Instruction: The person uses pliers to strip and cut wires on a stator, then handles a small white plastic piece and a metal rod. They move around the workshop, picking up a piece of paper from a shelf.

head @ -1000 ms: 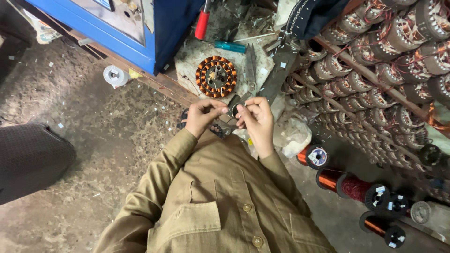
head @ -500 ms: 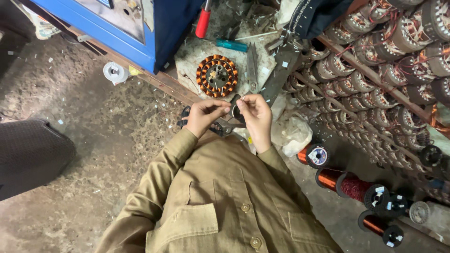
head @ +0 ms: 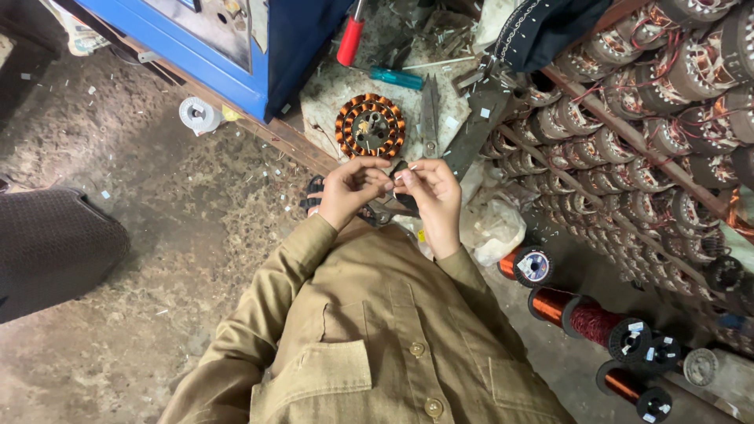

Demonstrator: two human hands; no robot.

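My left hand and my right hand meet in front of my chest, fingertips pinched together on a small pale strip with a dark piece behind it; what it is exactly I cannot tell. Just beyond the hands a round stator wound with copper coils lies flat on a worn pad. Both olive-brown sleeves reach up from the bottom of the view.
Scissors, a red-handled screwdriver and a teal-handled one lie by the stator. A blue cabinet stands at upper left. Racks with several wound stators fill the right. Copper wire spools sit at lower right, a white bag nearby.
Both hands have stayed together, the fingers shifting slightly on the small strip. The view has drifted a little; nothing else moved.
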